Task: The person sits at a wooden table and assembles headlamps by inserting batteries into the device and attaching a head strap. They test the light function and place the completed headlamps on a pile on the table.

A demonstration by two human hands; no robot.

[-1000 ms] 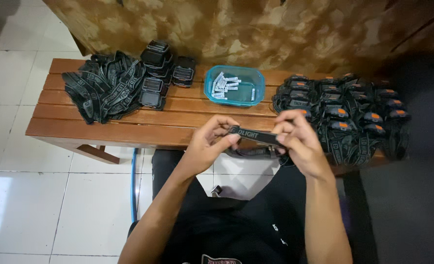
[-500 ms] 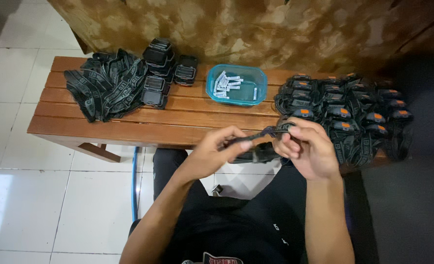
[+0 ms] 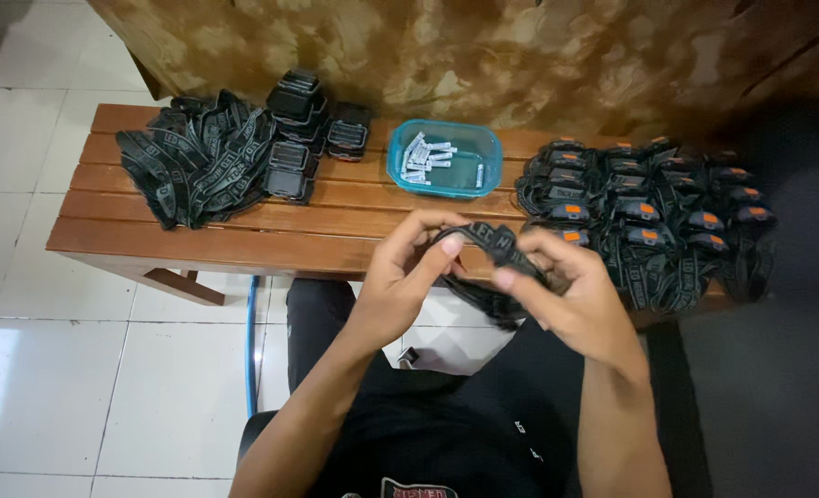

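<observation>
I see both hands raised just in front of the near edge of the wooden surface [image 3: 243,242], working one black elastic strap [image 3: 483,242] between them. My left hand [image 3: 400,277] has its fingers curled narrow around the strap's left loop, the thumb pressing it from the near side. My right hand [image 3: 566,290] pinches the strap's other end between thumb and forefinger — the rest of the band hangs down in a dark loop below the two hands, over the lap.

On the surface to the far left lies a loose heap of straps [image 3: 193,166], and just beside it a stack of small black lamp housings [image 3: 303,129]. A blue plastic tray [image 3: 483,180] holding small white pieces sits near the middle, well apart from the hands. To the right — just past my right hand — lies a packed pile of assembled headlamps [image 3: 649,217] with orange buttons.
</observation>
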